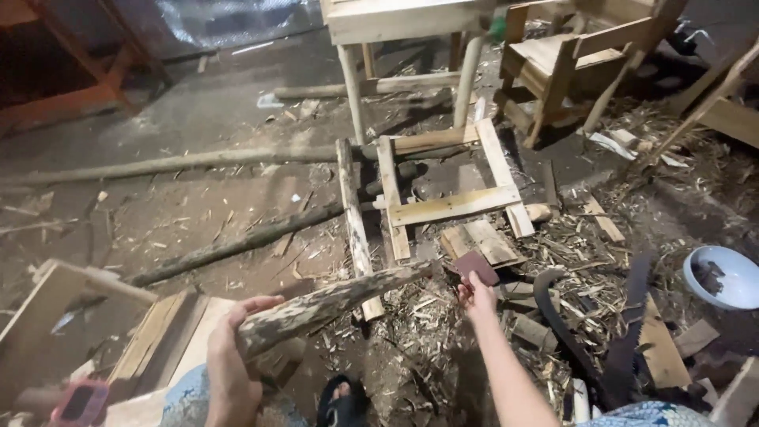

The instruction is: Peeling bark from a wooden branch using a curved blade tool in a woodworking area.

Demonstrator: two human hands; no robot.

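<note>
My left hand [232, 365] grips the near end of a rough wooden pole [332, 302] that slants up and to the right over the floor. My right hand [477, 297] holds a dark reddish flat piece, like a sanding sheet [473, 266], right by the pole's far tip. My foot in a dark sandal [343, 402] rests below the pole.
A flat wooden frame [451, 205] lies on the floor ahead, with a table [395, 20] and a small chair [565, 67] behind it. Long poles [170, 164] lie to the left. A saw [628, 324] and a pale bowl [723, 277] sit on the right among wood shavings.
</note>
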